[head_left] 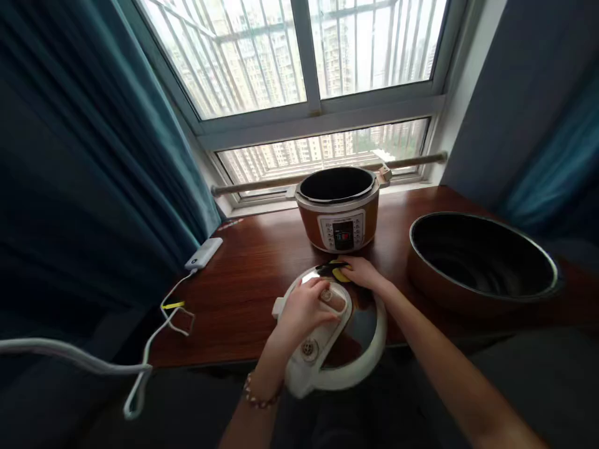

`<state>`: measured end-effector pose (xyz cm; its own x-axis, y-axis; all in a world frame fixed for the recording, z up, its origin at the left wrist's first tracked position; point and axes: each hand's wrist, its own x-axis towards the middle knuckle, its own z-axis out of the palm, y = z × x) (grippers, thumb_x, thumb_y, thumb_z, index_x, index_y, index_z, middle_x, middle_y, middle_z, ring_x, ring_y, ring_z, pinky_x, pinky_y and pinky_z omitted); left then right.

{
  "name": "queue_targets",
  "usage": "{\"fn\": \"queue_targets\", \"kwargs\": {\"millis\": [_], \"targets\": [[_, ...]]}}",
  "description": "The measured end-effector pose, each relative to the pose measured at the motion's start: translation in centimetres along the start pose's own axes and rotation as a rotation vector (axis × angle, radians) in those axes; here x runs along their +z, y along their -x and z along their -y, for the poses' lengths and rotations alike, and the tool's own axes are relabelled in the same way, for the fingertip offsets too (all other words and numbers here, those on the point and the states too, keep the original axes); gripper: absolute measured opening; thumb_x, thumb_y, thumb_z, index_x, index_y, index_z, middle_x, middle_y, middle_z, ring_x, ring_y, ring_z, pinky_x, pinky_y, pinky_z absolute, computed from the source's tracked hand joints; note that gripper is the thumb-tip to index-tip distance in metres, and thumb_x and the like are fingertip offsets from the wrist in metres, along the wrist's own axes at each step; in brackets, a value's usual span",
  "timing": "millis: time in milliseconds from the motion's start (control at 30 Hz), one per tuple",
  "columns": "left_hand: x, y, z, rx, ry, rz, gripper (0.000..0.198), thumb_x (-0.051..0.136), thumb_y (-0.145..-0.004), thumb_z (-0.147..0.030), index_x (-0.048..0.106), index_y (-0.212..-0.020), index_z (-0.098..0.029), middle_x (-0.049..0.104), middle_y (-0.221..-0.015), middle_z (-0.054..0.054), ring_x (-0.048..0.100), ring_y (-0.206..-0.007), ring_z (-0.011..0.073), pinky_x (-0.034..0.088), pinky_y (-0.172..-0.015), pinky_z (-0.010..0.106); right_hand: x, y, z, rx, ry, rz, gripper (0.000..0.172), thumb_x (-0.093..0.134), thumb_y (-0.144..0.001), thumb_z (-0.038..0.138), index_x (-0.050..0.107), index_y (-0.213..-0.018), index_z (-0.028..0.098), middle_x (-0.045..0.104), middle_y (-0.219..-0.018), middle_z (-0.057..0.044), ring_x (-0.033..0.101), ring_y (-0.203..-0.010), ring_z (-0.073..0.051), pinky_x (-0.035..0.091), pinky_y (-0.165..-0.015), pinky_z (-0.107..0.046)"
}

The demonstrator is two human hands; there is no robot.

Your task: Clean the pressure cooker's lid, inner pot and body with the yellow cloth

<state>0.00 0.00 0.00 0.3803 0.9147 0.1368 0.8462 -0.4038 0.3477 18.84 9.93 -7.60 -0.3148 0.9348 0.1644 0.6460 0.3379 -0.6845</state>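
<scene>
My left hand [304, 312] grips the white handle across the top of a pressure cooker lid [367, 327], fingers bent over it. The lid is shiny with a pale rim, lies near the table's front edge and juts past it. At its far edge, my right hand [358, 272] is closed on a small yellow sponge [340, 273] pressed to the shiny surface; whether it is sponge or folded cloth is hard to tell. Just behind stands the brown and white electric pressure cooker [316, 227], lidless, its control panel facing me and its black inside showing.
To the right a large brown pot [435, 280] with a dark inside stands on the red-brown wooden table [234, 299]. A white power strip [204, 252] lies at the left, its cable [154, 337] hanging off the edge. Blue curtains [121, 156] and a barred window [322, 106] bound the table.
</scene>
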Motion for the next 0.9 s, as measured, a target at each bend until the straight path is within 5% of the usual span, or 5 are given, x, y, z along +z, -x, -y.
{"fn": "queue_targets", "kwargs": {"millis": [200,400,667,900], "targets": [[-0.1,0.0,0.0,-0.001,0.015,0.004,0.06,0.08,-0.051,-0.04,0.059,-0.105,-0.026,0.061,-0.11,0.0,0.054,-0.097,0.0225,0.043,-0.078,0.031,-0.6,2.4,-2.1,0.056,-0.019,-0.057,0.039,0.048,-0.08,0.026,0.058,-0.117,0.019,0.063,-0.113,-0.006,0.06,-0.101,-0.021,0.045,-0.088,-0.033],[0.0,-0.1,0.0,-0.013,0.038,0.004,0.062,0.081,-0.05,-0.039,0.06,-0.106,-0.025,0.061,-0.11,0.001,0.054,-0.098,0.0233,0.043,-0.081,0.031,-0.3,8.8,-2.1,0.02,-0.07,-0.25,0.037,0.045,-0.082,0.024,0.056,-0.116,0.015,0.059,-0.118,-0.009,0.055,-0.109,-0.02,0.042,-0.096,-0.035],[0.3,0.2,0.1,0.003,0.072,-0.014,0.064,0.079,-0.052,-0.039,0.058,-0.11,-0.025,0.059,-0.113,0.003,0.053,-0.102,0.0249,0.04,-0.089,0.035,2.8,17.8,3.4,-0.13,0.101,-0.333,0.042,0.044,-0.08,0.011,0.051,-0.12,0.017,0.051,-0.129,-0.007,0.036,-0.128,-0.022,0.035,-0.104,-0.043],[0.2,0.2,1.3,0.115,0.288,0.018,0.071,0.08,-0.052,-0.039,0.055,-0.115,-0.021,0.055,-0.119,0.009,0.051,-0.109,0.0261,0.04,-0.094,0.038,4.6,19.3,8.3,-0.206,-0.114,-0.242,0.043,0.046,-0.072,0.003,0.057,-0.11,0.019,0.058,-0.119,-0.005,0.046,-0.119,-0.021,0.039,-0.102,-0.04]]}}
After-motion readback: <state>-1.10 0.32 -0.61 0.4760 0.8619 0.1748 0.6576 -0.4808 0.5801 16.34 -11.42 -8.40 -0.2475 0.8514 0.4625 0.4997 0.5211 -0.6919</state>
